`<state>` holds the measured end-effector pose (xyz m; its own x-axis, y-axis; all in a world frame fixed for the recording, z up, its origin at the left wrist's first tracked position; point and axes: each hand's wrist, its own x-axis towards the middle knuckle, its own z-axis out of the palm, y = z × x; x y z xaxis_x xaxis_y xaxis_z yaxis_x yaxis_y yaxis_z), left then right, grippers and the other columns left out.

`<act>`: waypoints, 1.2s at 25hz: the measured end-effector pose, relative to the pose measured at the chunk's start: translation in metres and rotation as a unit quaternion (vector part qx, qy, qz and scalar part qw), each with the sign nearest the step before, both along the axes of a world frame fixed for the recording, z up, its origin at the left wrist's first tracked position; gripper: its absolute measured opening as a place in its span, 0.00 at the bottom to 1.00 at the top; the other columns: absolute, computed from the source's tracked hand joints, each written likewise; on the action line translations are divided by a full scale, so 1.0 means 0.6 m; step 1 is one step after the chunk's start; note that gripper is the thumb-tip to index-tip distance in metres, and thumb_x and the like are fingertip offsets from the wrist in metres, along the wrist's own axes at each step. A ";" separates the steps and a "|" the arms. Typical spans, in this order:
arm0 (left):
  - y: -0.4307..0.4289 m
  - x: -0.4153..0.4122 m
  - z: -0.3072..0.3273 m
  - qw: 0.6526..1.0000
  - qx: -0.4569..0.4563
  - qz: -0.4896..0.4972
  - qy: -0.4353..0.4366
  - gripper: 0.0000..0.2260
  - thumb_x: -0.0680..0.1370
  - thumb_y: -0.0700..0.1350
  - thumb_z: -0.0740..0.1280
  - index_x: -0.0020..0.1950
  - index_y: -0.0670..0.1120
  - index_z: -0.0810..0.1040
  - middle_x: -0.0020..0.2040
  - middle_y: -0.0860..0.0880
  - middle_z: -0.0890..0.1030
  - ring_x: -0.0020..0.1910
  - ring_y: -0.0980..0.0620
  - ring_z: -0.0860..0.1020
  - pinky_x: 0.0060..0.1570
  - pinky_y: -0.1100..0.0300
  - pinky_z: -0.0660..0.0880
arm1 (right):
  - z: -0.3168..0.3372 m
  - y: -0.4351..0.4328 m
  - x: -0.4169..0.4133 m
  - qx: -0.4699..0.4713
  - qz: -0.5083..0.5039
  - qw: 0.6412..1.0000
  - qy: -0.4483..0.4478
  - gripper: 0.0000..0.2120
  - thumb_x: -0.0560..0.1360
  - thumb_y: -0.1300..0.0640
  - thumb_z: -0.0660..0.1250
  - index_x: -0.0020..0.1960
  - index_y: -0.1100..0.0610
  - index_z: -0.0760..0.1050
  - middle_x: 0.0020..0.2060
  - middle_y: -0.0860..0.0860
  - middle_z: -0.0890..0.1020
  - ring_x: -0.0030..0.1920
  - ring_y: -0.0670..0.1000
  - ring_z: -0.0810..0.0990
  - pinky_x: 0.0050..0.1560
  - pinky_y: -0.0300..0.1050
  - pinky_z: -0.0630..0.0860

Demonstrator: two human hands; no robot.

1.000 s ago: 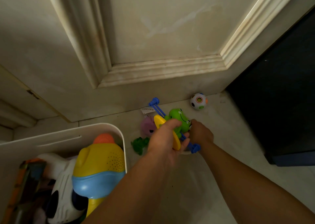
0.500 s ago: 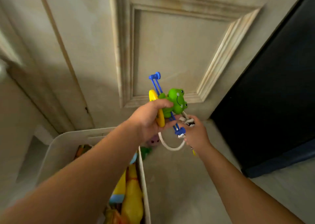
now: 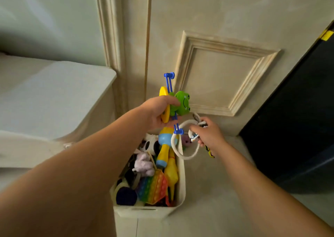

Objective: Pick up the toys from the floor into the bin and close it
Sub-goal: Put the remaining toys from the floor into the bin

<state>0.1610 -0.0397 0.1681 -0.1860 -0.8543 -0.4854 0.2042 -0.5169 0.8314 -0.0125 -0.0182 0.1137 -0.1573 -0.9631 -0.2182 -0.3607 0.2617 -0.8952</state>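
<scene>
View from a head-worn camera, looking down at two bare forearms reaching over an open white bin [image 3: 144, 211] that stands on a pale floor against a cream panelled door [image 3: 222, 78]. The left hand [image 3: 159, 115] is clenched round a frog toy [image 3: 182, 104], a green plastic frog on blue rods with a yellow disc behind it, held in the air above the bin's far end. The right hand [image 3: 209, 137] hovers just past the bin's far right corner, over the floor, its fingers pinched on a white rope loop [image 3: 188, 122] that hangs down beside the bin's right wall; a tiny toy car [image 3: 194, 136] and a yellow piece [image 3: 209, 152] dangle from the same grasp. The bin is already crowded with toys, among them a rainbow bubble mat [image 3: 153, 188] near the front edge and a yellow and blue toy [image 3: 164, 146] toward the back. A small purple toy [image 3: 187, 141] appears to lie on the floor just outside the far right corner. A blurred white slab at the left may be the lid, but that cannot be told. The step in hand seems to be carrying toys to the bin. Next, both hands would need to come lower over the opening and let go, the right hand first shifting left across the wall so the loop falls inside
</scene>
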 end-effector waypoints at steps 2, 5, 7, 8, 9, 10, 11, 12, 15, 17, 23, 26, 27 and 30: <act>0.031 0.023 -0.025 0.999 0.019 0.026 -0.003 0.09 0.75 0.41 0.68 0.54 0.44 0.74 0.52 0.41 0.81 0.45 0.44 0.82 0.40 0.55 0.80 | -0.017 0.035 0.033 0.026 0.034 0.999 0.006 0.06 0.72 0.62 0.67 0.47 0.54 0.73 0.27 0.51 0.75 0.17 0.45 0.69 0.23 0.38 0.64; 0.070 0.064 -0.077 0.996 0.054 0.068 -0.011 0.12 0.74 0.41 0.69 0.56 0.44 0.74 0.52 0.42 0.80 0.47 0.44 0.81 0.49 0.52 0.79 | -0.065 0.076 0.062 0.089 0.093 0.991 0.040 0.08 0.70 0.64 0.66 0.47 0.54 0.73 0.29 0.52 0.76 0.17 0.44 0.72 0.22 0.37 0.63; 0.094 0.092 -0.112 0.994 0.077 0.082 -0.014 0.08 0.74 0.40 0.69 0.53 0.44 0.75 0.50 0.42 0.79 0.48 0.45 0.78 0.50 0.52 0.78 | -0.105 0.090 0.068 0.132 0.134 0.978 0.088 0.10 0.69 0.64 0.67 0.47 0.54 0.73 0.31 0.53 0.76 0.20 0.48 0.72 0.22 0.37 0.64; 0.106 0.107 -0.130 0.992 0.089 0.085 -0.018 0.08 0.74 0.40 0.69 0.53 0.43 0.76 0.48 0.42 0.79 0.47 0.46 0.78 0.48 0.53 0.78 | -0.124 0.095 0.070 0.153 0.159 0.968 0.124 0.11 0.68 0.63 0.68 0.47 0.53 0.73 0.31 0.52 0.76 0.22 0.49 0.72 0.22 0.37 0.65; 0.118 0.124 -0.148 0.991 0.102 0.085 -0.025 0.09 0.74 0.40 0.70 0.54 0.43 0.77 0.47 0.43 0.79 0.46 0.47 0.78 0.45 0.53 0.79 | -0.141 0.099 0.074 0.171 0.185 0.956 0.153 0.12 0.67 0.63 0.68 0.48 0.51 0.74 0.32 0.51 0.76 0.23 0.50 0.71 0.22 0.37 0.65; 0.128 0.140 -0.166 0.989 0.115 0.082 -0.036 0.12 0.73 0.40 0.71 0.55 0.42 0.77 0.48 0.43 0.80 0.44 0.48 0.79 0.43 0.54 0.80 | -0.152 0.102 0.078 0.189 0.207 0.945 0.168 0.14 0.67 0.63 0.69 0.50 0.51 0.74 0.34 0.51 0.77 0.25 0.49 0.72 0.22 0.37 0.66; 0.138 0.154 -0.181 0.987 0.128 0.079 -0.047 0.13 0.72 0.39 0.72 0.56 0.42 0.78 0.48 0.43 0.80 0.44 0.49 0.79 0.40 0.55 0.81 | -0.161 0.104 0.082 0.200 0.227 0.938 0.171 0.17 0.67 0.63 0.70 0.54 0.50 0.75 0.38 0.51 0.78 0.27 0.48 0.73 0.22 0.37 0.68; 0.146 0.168 -0.196 0.986 0.137 0.078 -0.054 0.14 0.72 0.39 0.72 0.57 0.42 0.78 0.49 0.43 0.81 0.44 0.49 0.80 0.38 0.55 0.81 | -0.170 0.103 0.088 0.202 0.248 0.931 0.173 0.20 0.69 0.63 0.71 0.59 0.51 0.76 0.43 0.52 0.80 0.31 0.47 0.75 0.24 0.35 0.69; 0.170 0.197 -0.228 0.984 0.145 0.083 -0.064 0.16 0.72 0.37 0.73 0.59 0.41 0.77 0.50 0.42 0.83 0.45 0.46 0.83 0.38 0.54 0.82 | -0.193 0.098 0.104 0.201 0.272 0.922 0.190 0.27 0.73 0.62 0.70 0.70 0.54 0.69 0.59 0.55 0.79 0.44 0.50 0.77 0.33 0.35 0.71; 0.181 0.211 -0.239 0.985 0.132 0.078 -0.082 0.16 0.72 0.37 0.73 0.59 0.42 0.78 0.50 0.42 0.84 0.44 0.45 0.84 0.36 0.54 0.82 | -0.199 0.096 0.113 0.172 0.229 0.932 0.220 0.26 0.75 0.58 0.68 0.71 0.52 0.67 0.63 0.54 0.76 0.51 0.53 0.78 0.42 0.39 0.72; 0.176 0.230 -0.214 0.988 0.078 0.125 -0.055 0.14 0.74 0.37 0.72 0.58 0.45 0.77 0.51 0.43 0.84 0.45 0.47 0.84 0.41 0.54 0.82 | -0.198 0.106 0.175 0.068 0.228 0.966 0.103 0.14 0.72 0.64 0.67 0.53 0.49 0.73 0.52 0.47 0.78 0.54 0.48 0.77 0.48 0.39 0.75; 0.173 0.230 -0.207 0.988 0.059 0.130 -0.056 0.14 0.74 0.37 0.72 0.57 0.45 0.77 0.47 0.44 0.84 0.42 0.49 0.83 0.42 0.55 0.82 | -0.212 0.134 0.230 0.063 0.301 0.947 0.086 0.09 0.73 0.64 0.65 0.50 0.54 0.75 0.44 0.49 0.78 0.45 0.47 0.76 0.41 0.31 0.71; 0.173 0.230 -0.208 0.988 0.058 0.130 -0.056 0.13 0.74 0.37 0.72 0.57 0.45 0.77 0.46 0.44 0.84 0.41 0.49 0.83 0.41 0.55 0.82 | -0.217 0.138 0.242 0.056 0.310 0.946 0.082 0.04 0.74 0.62 0.65 0.49 0.57 0.75 0.41 0.51 0.77 0.40 0.49 0.74 0.40 0.36 0.71; 0.170 0.233 -0.215 0.985 0.069 0.153 -0.042 0.10 0.74 0.37 0.72 0.52 0.44 0.76 0.44 0.44 0.84 0.40 0.48 0.83 0.46 0.51 0.81 | -0.231 0.138 0.254 0.078 0.229 0.969 -0.051 0.08 0.75 0.62 0.61 0.38 0.53 0.73 0.35 0.51 0.74 0.34 0.49 0.70 0.36 0.42 0.67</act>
<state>0.3005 0.0626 0.0394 0.1170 -0.7885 -0.6037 0.3013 -0.5511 0.7781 0.1400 0.0646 -0.0250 0.3099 -0.8802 -0.3595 -0.3825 0.2307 -0.8947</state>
